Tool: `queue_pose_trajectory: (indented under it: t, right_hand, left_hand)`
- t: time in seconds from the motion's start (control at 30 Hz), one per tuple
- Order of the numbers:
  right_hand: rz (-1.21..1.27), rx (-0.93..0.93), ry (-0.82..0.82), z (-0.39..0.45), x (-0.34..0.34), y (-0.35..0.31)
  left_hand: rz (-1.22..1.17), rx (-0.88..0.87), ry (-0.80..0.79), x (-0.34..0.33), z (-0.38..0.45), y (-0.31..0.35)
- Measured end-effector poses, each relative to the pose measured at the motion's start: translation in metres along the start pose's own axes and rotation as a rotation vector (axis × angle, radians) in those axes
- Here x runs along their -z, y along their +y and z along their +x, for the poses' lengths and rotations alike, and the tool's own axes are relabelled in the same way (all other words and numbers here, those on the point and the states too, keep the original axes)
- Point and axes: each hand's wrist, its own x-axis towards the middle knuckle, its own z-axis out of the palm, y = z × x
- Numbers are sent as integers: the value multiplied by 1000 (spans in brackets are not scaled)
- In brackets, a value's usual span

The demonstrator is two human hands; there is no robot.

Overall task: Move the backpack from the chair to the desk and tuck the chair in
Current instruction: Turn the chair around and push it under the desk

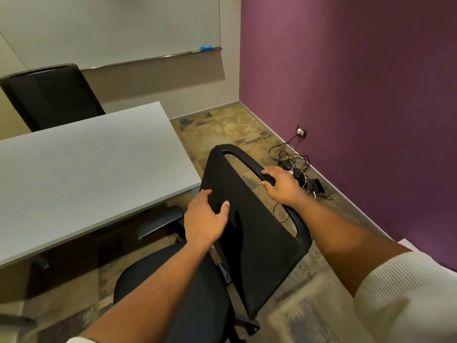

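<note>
Obs., standing by the purple wall: large whiteboard on the far wall, blank, nothing written on it that I can read; a small blue object sits on its tray.

Long pale grey rectangular desk: the part of its top in view is bare. No backpack visible anywhere, on desk or seat, so I cannot say where it lies; if it is on the desk, it is outside the view.

Black mesh-backed swivel office chair: seat empty, turned side-on near the desk corner, one armrest just under the desk edge. Not yet tucked in. A second black chair stands at the far side of the desk.

Person's left hand: fingers wrapped over the near edge of the backrest, grasping it. Right hand: clenched on the backrest's top rail. Judgement: a two-point hold gives control of a castor chair's rotation as well as its push, suited to swinging it square and rolling it under.

Tangle of black and white cables on the floor, plugged at a wall socket. No brands or labels legible.
</note>
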Motion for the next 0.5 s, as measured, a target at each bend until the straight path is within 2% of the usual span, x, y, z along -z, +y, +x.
queue_pose_trajectory:
  t: [0.27,0.5]
  right_hand:
    - [-41,31,-48,21,8,4]
    - [48,177,-135,88,6,15]
  left_hand:
    - [-5,-7,28,-13,19,19]
    - [-39,115,136,-38,42,49]
